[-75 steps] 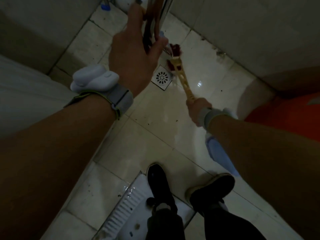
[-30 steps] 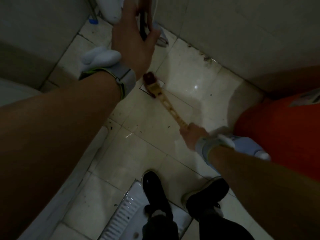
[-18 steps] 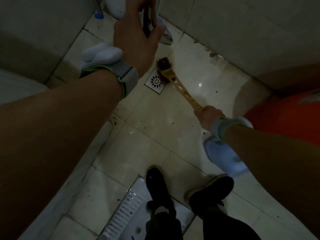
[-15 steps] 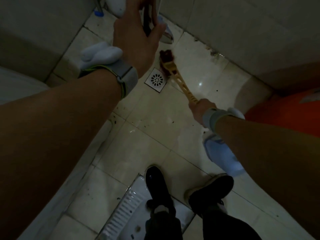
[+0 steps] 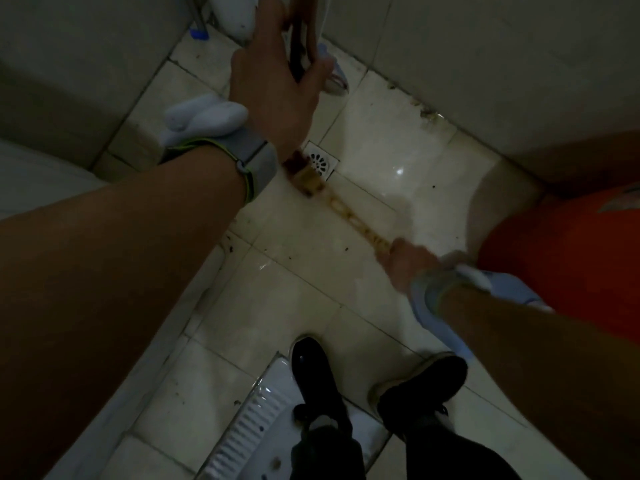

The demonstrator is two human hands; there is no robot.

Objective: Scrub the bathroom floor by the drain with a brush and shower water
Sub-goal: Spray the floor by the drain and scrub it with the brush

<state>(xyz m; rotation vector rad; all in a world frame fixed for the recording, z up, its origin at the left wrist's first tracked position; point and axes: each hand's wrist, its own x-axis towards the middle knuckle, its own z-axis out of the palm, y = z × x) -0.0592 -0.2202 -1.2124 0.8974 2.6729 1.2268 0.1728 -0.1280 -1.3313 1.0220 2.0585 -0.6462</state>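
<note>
Now brush [image 5: 341, 207] in right hand [image 5: 408, 263], head toward drain [image 5: 320, 162].

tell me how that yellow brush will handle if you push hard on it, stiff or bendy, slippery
The brush looks like thin plastic with cut-outs along its handle, so it probably flexes somewhat under hard pushing. The right hand grips only its far end, which likely increases bending. The floor shines wet, so the handle may be slippery.
</note>
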